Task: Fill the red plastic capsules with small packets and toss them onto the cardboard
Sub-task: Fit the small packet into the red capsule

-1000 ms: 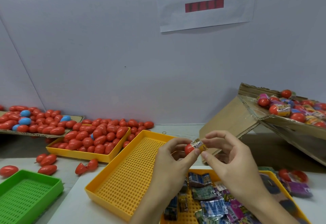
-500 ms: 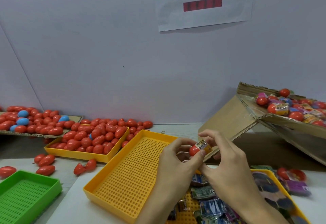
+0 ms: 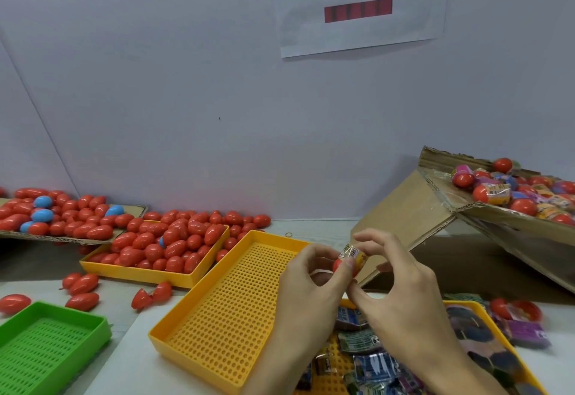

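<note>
- Left hand [image 3: 306,282] and right hand [image 3: 401,289] meet low and right of centre, above the near end of an empty yellow tray [image 3: 224,310].
- Red capsule [image 3: 340,264] is pinched between left thumb and fingers; it sits at 1 o'clock from the left palm and 10 o'clock from the right palm.
- A packet [image 3: 353,254], yellow with printed wrap, sits at the capsule's right end. Right thumb and forefinger pinch it from that side; the other right fingers are spread and raised.
- Cannot tell how far the packet is inside the capsule.
- Cardboard [image 3: 413,208] slopes at 2 o'clock from the hands, well apart from them. Its upper face carries filled capsules [image 3: 491,192], red with coloured wrappers.
- More packets [image 3: 373,363] lie in a second yellow tray [image 3: 476,307] at 6 o'clock, directly under the wrists.
- A third yellow tray [image 3: 149,273], at 9 o'clock, is heaped with red capsule shells [image 3: 174,239]; some spill on the worktop [image 3: 124,307] around it.
- Further left, a flat cardboard sheet [image 3: 133,209] holds red shells and a few blue ones [image 3: 42,215].
- Green tray [image 3: 53,341] at 8 o'clock, near corner.
- Paper sign [image 3: 357,5] on the wall at 12 o'clock.
</note>
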A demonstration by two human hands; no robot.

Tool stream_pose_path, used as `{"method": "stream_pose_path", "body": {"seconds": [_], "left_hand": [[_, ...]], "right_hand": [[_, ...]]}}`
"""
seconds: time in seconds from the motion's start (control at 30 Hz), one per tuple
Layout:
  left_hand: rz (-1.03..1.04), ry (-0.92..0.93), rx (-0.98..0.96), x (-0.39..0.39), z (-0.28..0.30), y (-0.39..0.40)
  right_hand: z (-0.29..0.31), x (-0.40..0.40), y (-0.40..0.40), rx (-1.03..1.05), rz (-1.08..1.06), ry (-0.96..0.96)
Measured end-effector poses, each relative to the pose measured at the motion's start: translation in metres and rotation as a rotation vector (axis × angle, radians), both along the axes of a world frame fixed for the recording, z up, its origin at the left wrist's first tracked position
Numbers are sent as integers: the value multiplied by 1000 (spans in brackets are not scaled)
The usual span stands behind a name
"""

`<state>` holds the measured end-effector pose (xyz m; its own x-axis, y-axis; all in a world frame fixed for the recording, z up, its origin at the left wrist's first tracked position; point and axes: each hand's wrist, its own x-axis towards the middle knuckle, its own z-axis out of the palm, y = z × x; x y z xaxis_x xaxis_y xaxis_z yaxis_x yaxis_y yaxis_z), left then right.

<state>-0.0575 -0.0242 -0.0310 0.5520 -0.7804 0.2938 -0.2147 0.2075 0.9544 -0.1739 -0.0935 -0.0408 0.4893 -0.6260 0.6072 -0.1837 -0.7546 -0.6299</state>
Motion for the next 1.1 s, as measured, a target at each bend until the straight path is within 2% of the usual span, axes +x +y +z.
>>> {"method": "stream_pose_path", "body": {"seconds": [0.37, 0.63, 0.83, 1.1], "left_hand": [[16, -81, -91, -4, -1, -3], [-31, -45, 14, -4, 0, -1], [-58, -112, 120, 2, -2, 0], [-42, -123, 121, 2, -2, 0]], "right_hand": [[1, 1, 0, 36, -18, -61], [0, 1, -1, 81, 45, -28], [0, 0, -1, 45, 52, 19], [0, 1, -1, 40, 21, 38]]}}
